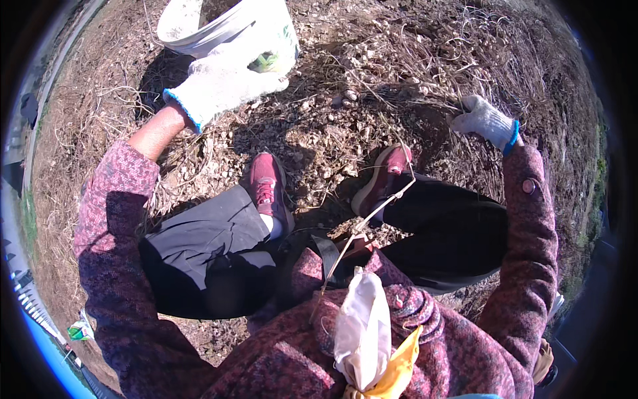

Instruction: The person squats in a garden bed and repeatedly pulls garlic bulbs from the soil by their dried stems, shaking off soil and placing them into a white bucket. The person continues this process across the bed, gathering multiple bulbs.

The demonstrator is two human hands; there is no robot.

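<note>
White bucket (266, 32) beyond hand (222, 85) (left)

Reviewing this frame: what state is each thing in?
White bucket: uncovered
Left gloved hand: beside or against the bucket; overexposed, grip unclear
Right gloved hand: fingers partly curled near dry stems; grip unclear
Long dry stalk: sharply bent
Left maroon sneaker: worn, laced
White cloth: gathered at its lower end

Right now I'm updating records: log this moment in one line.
left hand: gloved, near white bucket | right hand: gloved, near dry stalks
</note>
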